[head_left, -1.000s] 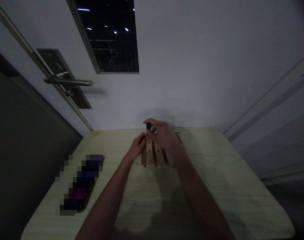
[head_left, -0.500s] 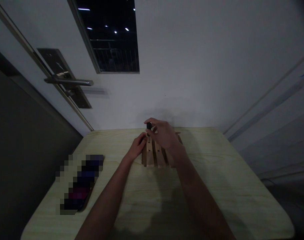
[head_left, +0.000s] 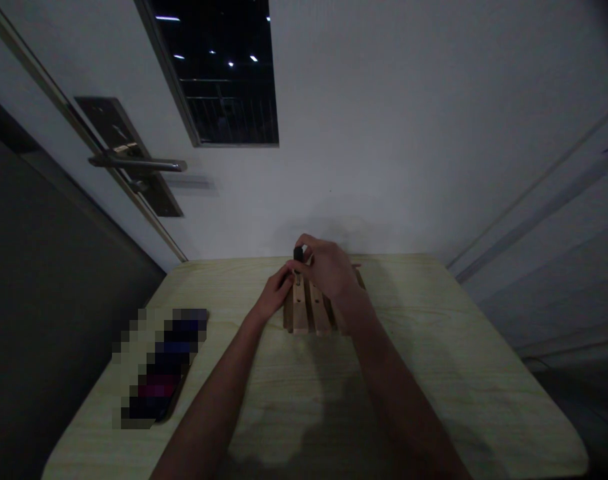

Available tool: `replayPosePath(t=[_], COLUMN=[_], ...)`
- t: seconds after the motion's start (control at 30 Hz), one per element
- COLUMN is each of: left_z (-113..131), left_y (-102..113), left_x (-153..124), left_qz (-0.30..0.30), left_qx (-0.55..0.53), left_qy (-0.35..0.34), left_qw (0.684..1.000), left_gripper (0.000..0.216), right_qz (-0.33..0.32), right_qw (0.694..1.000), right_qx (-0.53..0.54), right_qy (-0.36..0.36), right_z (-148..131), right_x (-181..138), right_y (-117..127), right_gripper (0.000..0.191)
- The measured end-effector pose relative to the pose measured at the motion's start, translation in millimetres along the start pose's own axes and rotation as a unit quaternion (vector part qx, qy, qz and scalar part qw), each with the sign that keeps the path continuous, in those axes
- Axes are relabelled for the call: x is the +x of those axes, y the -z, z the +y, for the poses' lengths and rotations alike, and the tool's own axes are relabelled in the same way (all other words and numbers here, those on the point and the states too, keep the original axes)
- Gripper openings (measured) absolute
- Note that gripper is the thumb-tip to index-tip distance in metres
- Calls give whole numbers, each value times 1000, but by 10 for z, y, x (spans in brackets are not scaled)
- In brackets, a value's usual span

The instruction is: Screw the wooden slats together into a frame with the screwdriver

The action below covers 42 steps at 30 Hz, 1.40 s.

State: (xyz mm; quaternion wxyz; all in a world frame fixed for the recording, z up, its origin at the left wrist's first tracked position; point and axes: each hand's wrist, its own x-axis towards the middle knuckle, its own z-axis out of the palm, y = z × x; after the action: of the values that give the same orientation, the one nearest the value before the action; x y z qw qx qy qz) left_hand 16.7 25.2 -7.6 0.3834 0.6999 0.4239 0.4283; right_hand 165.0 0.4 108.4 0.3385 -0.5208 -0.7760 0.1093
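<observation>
Right hand [head_left: 330, 268] grasping upright black handle [head_left: 298, 254]; left hand [head_left: 275, 293] touching wooden slats [head_left: 300, 319], grip unclear

- Your left hand [head_left: 275, 295]: fingers bent, at the left side of the wooden rack [head_left: 300, 321].
- Your right hand [head_left: 330, 270]: above it, thumb and fingers pinched.
- Your forearms [head_left: 218, 393]: angled inward toward it.

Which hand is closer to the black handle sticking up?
Right. The right hand grips the black handle; the left hand is lower and to its left, by the left side of the wooden piece.
</observation>
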Motion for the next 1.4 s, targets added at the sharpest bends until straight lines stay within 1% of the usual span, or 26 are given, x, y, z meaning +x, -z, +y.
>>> replayPosePath(t=[0.13,0.2,0.27,0.4,0.6,0.7,0.87,1.0,1.23,1.4], left_z=[-20,-29,-30,-12,2,-3,-17,-37,-64,-37], left_y=[2,2,2,4,11,10,3,1,1,5], left_x=[2,3,4,1,1,4,7,4,4,-1], left_qz=[1,4,4,2,-4,-3,-1,0,5,2], left_qx=[5,5,3,0,0,-1,-2,-3,7,8], left_qy=[1,0,-2,-9,-4,-6,-14,-16,-19,-17], left_qw=[1000,1000,1000,1000,1000,1000,1000,1000,1000,1000], left_gripper=[37,37,38,38,32,31,32,31,32,33], right_qz=[10,11,10,13,19,26,25,38,36,35], right_qw=[999,998,996,993,996,996,993,992,992,993], right_qx=[21,48,75,107,71,71,94,97,93,95], right_qy=[35,50,56,57,51,51,64,73,72,64], right_z=[39,57,66,53,9,16,59,80,97,80], right_x=[17,25,31,30,18,19,32,38,50,46], right_y=[-36,-45,-44,-31,-42,-54,-67,-78,-89,-77], right_gripper=[9,14,18,18,28,30,29,25,22,17])
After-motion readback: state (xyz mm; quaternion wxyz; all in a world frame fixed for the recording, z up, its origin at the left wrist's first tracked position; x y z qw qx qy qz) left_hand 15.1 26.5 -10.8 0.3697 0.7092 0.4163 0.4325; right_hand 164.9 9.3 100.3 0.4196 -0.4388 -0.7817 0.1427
